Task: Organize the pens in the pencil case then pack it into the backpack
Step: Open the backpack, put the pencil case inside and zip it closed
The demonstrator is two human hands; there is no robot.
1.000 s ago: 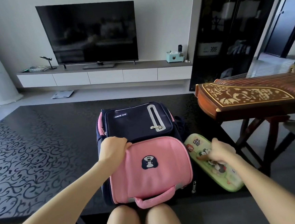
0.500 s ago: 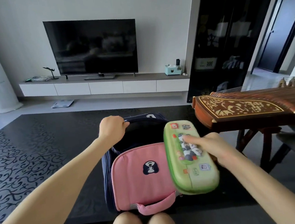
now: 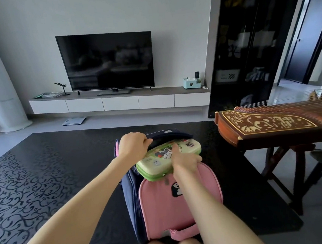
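Note:
A navy and pink backpack [image 3: 175,208] stands at the near edge of the black table [image 3: 53,170], against my knees. My left hand [image 3: 133,146] grips the navy top flap and holds the main compartment open. My right hand [image 3: 183,159] grips the closed green pencil case [image 3: 157,161], which has cartoon stickers on its lid. The case lies flat across the backpack's opening, with its far edge under the lifted flap. The pens are hidden inside the case.
A wooden zither [image 3: 273,125] on a stand sits close to the right of the backpack. Beyond the table are a TV [image 3: 108,62] on a low white console [image 3: 119,100] and a dark cabinet [image 3: 247,46].
My right hand picked the pencil case up from the table beside the backpack and carried it left to the opening. My left hand lifted the top flap.

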